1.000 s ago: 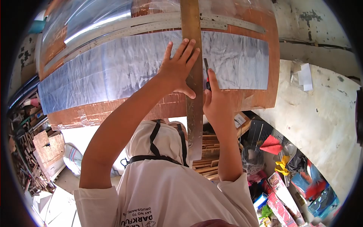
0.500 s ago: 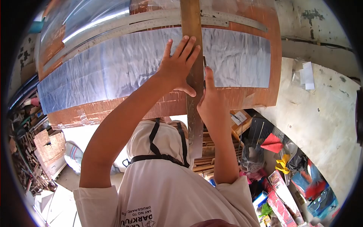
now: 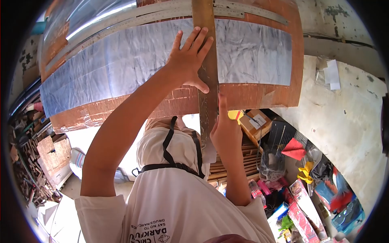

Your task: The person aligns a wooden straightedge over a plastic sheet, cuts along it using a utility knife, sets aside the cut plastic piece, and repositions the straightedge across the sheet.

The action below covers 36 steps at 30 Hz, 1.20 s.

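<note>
A grey, marbled, glossy sheet [image 3: 255,52] lies across a brown board [image 3: 279,95]. Over it runs a long, flat brown bar [image 3: 210,69], pointing toward my body and jutting past the board's near edge. My left hand [image 3: 187,62] presses down on the bar and the sheet beside it, fingers spread. To the right of the bar, my right hand [image 3: 226,131] is closed with its index finger stretched forward along a thin, dark utility knife [image 3: 219,90]. Most of the knife is hidden by the hand. Its tip is by the bar's right edge, near the sheet's lower edge.
A long metal ruler [image 3: 178,15] lies beyond the sheet. Clear plastic film [image 3: 93,24] covers the board's far left. Below right are a cardboard box [image 3: 255,123], a red folded piece [image 3: 293,149] and mixed clutter. Scrap wood [image 3: 24,162] is piled at left.
My right hand has drawn the knife toward my body along the bar's right edge, from over the sheet to its near edge. My left hand stays spread on the bar.
</note>
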Available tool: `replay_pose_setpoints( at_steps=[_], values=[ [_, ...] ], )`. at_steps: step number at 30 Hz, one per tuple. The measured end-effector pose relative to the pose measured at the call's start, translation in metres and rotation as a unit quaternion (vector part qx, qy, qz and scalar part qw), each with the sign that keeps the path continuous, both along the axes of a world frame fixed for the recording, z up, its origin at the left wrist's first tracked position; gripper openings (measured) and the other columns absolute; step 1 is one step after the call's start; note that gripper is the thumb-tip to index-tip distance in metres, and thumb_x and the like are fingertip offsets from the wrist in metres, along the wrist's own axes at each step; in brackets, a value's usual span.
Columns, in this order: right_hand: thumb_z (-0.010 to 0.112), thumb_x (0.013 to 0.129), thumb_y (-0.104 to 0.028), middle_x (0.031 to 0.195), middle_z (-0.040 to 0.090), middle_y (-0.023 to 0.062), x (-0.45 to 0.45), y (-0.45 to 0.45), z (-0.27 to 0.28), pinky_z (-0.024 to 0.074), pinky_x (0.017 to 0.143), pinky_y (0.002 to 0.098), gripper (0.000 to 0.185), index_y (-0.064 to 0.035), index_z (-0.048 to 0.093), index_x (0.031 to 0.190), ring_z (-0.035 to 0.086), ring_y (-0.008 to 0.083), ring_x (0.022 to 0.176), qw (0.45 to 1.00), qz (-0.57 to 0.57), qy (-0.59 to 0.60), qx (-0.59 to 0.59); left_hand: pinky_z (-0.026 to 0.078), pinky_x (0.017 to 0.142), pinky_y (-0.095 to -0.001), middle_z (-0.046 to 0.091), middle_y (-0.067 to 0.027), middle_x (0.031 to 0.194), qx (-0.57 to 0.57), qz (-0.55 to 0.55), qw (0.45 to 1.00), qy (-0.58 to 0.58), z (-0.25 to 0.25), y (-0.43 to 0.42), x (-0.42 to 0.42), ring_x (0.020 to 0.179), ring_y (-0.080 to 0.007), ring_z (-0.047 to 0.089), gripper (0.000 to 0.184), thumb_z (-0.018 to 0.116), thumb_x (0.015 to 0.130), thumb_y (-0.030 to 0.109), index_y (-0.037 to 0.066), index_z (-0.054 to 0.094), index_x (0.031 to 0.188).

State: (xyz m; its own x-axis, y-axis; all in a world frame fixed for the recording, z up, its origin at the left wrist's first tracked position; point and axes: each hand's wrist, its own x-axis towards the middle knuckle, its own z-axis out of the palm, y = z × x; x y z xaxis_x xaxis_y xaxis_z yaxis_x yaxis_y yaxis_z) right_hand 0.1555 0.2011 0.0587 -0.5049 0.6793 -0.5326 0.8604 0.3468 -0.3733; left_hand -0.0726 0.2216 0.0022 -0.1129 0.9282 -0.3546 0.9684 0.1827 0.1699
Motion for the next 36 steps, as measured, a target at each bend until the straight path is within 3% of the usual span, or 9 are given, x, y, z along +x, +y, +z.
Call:
replay_pose_setpoints(
  at_steps=[7, 11, 14, 16, 20, 22, 27, 36],
  values=[
    [0.056, 0.093, 0.000, 0.097, 0.071, 0.0231, 0.012, 0.001, 0.003, 0.0528, 0.066, 0.0537, 0.075, -0.0176, 0.026, 0.160, 0.068, 0.0448, 0.078, 1.000, 0.014, 0.003, 0.010, 0.005, 0.124, -0.0645, 0.004, -0.0184, 0.171, 0.005, -0.015, 1.000, 0.022, 0.000, -0.001, 0.002, 0.159, -0.0337, -0.001, 0.152, 0.081, 0.052, 0.081, 0.004, 0.011, 0.164],
    [0.056, 0.094, -0.001, 0.094, 0.069, 0.0252, 0.008, 0.019, 0.041, 0.0501, 0.065, 0.0535, 0.070, -0.0158, 0.033, 0.158, 0.067, 0.0446, 0.075, 0.999, 0.023, 0.022, 0.009, 0.005, 0.124, -0.0642, 0.003, -0.0187, 0.171, -0.008, -0.011, 1.000, 0.020, 0.003, 0.001, 0.000, 0.159, -0.0340, -0.002, 0.153, 0.080, 0.052, 0.081, 0.004, 0.010, 0.164],
    [0.057, 0.094, -0.001, 0.085, 0.067, 0.0247, -0.011, 0.038, 0.035, 0.0485, 0.065, 0.0529, 0.066, -0.0143, 0.039, 0.156, 0.066, 0.0434, 0.070, 0.994, -0.029, 0.103, 0.002, 0.003, 0.124, -0.0633, 0.001, -0.0191, 0.171, -0.013, -0.009, 1.000, 0.004, 0.005, 0.001, 0.000, 0.159, -0.0339, -0.003, 0.154, 0.082, 0.052, 0.079, 0.004, 0.008, 0.164],
    [0.058, 0.093, -0.003, 0.073, 0.065, 0.0245, -0.024, 0.050, 0.012, 0.0518, 0.062, 0.0524, 0.067, -0.0122, 0.036, 0.156, 0.067, 0.0429, 0.068, 0.973, 0.019, 0.202, 0.109, 0.002, 0.125, -0.0624, 0.000, -0.0195, 0.171, -0.016, -0.004, 1.000, -0.006, 0.008, 0.002, -0.001, 0.159, -0.0338, -0.004, 0.155, 0.083, 0.051, 0.077, 0.003, 0.007, 0.164],
    [0.059, 0.092, -0.002, 0.071, 0.065, 0.0243, -0.045, 0.064, -0.003, 0.0514, 0.061, 0.0524, 0.066, -0.0100, 0.039, 0.155, 0.067, 0.0429, 0.066, 0.981, 0.036, 0.160, 0.104, 0.002, 0.124, -0.0630, 0.001, -0.0185, 0.172, -0.024, -0.006, 1.000, -0.005, 0.010, 0.002, -0.001, 0.159, -0.0337, -0.003, 0.153, 0.081, 0.052, 0.079, 0.004, 0.009, 0.164],
    [0.057, 0.094, -0.002, 0.068, 0.062, 0.0219, -0.051, 0.065, -0.005, 0.0490, 0.061, 0.0491, 0.066, -0.0139, 0.038, 0.156, 0.063, 0.0396, 0.060, 0.986, 0.035, 0.137, 0.094, 0.002, 0.124, -0.0634, 0.001, -0.0174, 0.172, -0.025, -0.008, 1.000, 0.003, 0.007, 0.002, -0.003, 0.159, -0.0332, -0.004, 0.151, 0.079, 0.054, 0.082, 0.005, 0.010, 0.164],
    [0.056, 0.094, -0.001, 0.069, 0.062, 0.0224, -0.054, 0.061, -0.002, 0.0489, 0.060, 0.0486, 0.066, -0.0127, 0.038, 0.156, 0.065, 0.0403, 0.062, 0.989, 0.031, 0.124, 0.078, 0.001, 0.124, -0.0627, 0.002, -0.0201, 0.171, 0.005, -0.003, 0.999, -0.037, 0.004, -0.001, -0.004, 0.159, -0.0347, -0.002, 0.154, 0.084, 0.050, 0.076, 0.002, 0.011, 0.163],
    [0.055, 0.094, 0.000, 0.068, 0.062, 0.0228, -0.057, 0.056, -0.006, 0.0480, 0.059, 0.0493, 0.065, -0.0108, 0.037, 0.156, 0.066, 0.0404, 0.063, 0.987, 0.050, 0.103, 0.110, 0.004, 0.124, -0.0634, 0.005, -0.0179, 0.171, 0.006, -0.007, 1.000, -0.024, 0.004, -0.001, -0.005, 0.159, -0.0335, 0.000, 0.150, 0.082, 0.053, 0.079, 0.005, 0.013, 0.163]
  ],
)
